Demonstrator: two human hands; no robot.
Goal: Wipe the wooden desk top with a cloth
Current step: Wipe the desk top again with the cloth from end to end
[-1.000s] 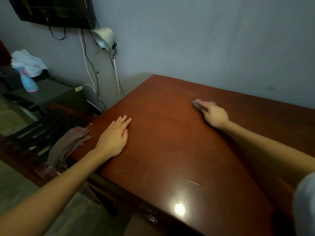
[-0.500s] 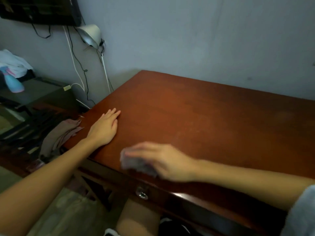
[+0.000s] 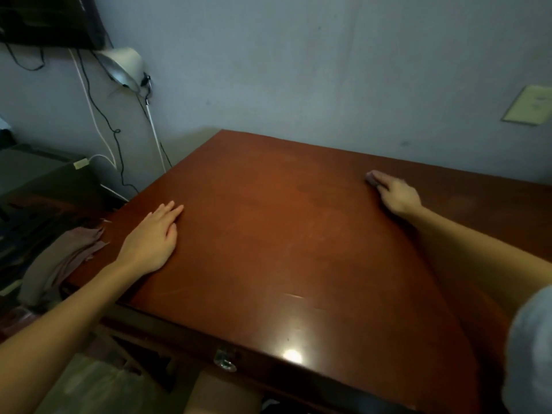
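At the near right edge a grey sleeve [image 3: 528, 354] fills the corner. A metal drawer pull [image 3: 224, 360] hangs under the front edge of the reddish wooden tabletop [image 3: 268, 249], with a bright spot of glare just beside it on the wood. The left hand [image 3: 152, 237] rests palm down near the tabletop's left edge, its fingers [image 3: 167, 212] straight and pressed together. Just off that edge, lower down, lies a heap of brownish fabric [image 3: 65, 258] on dark furniture. Far across the tabletop, near the wall, the right hand [image 3: 397, 194] covers the cloth [image 3: 371, 178], a small pinkish wad. The fingers are close together and bent over it, holding it against the wood; only its tip shows. Nothing lies between the hands. Beyond, a lamp [image 3: 124, 67] and cables [image 3: 103, 121] hang on the wall, and a pale wall plate [image 3: 528, 109] sits at far right.
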